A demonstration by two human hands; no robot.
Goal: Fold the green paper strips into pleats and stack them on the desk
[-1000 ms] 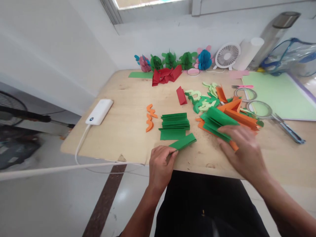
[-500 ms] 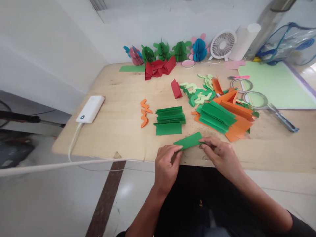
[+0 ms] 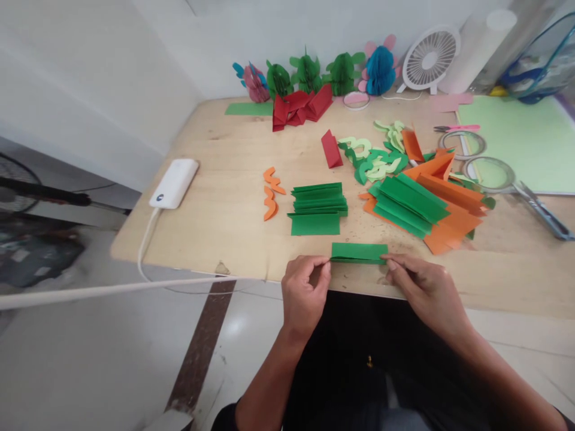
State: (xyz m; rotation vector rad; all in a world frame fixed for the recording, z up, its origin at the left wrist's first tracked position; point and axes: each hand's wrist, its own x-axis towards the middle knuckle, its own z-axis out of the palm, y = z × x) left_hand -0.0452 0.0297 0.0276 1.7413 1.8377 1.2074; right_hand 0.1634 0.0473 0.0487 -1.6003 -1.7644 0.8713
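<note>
A folded green paper strip (image 3: 359, 251) lies level near the table's front edge, between my hands. My left hand (image 3: 307, 290) pinches its left end between thumb and fingers. At the other end, my right hand (image 3: 422, 288) pinches the right corner. Just behind the strip sits a pleated green paper stack (image 3: 318, 203). To the right, another pleated green stack (image 3: 411, 203) rests on folded orange paper (image 3: 453, 227). Two wavy orange cutouts (image 3: 270, 203) lie left of the first stack.
Green wavy cutouts (image 3: 377, 164), folded red paper (image 3: 299, 111) and tape rolls (image 3: 489, 173) lie farther back. Paper figures (image 3: 344, 73) and a white fan (image 3: 429, 60) stand along the wall. A white power bank (image 3: 174, 184) with a cable is at the left.
The green strip has turned from slanted to level, and a fold now shows along its front edge. My right hand has moved a little right. The whole view has shifted slightly.
</note>
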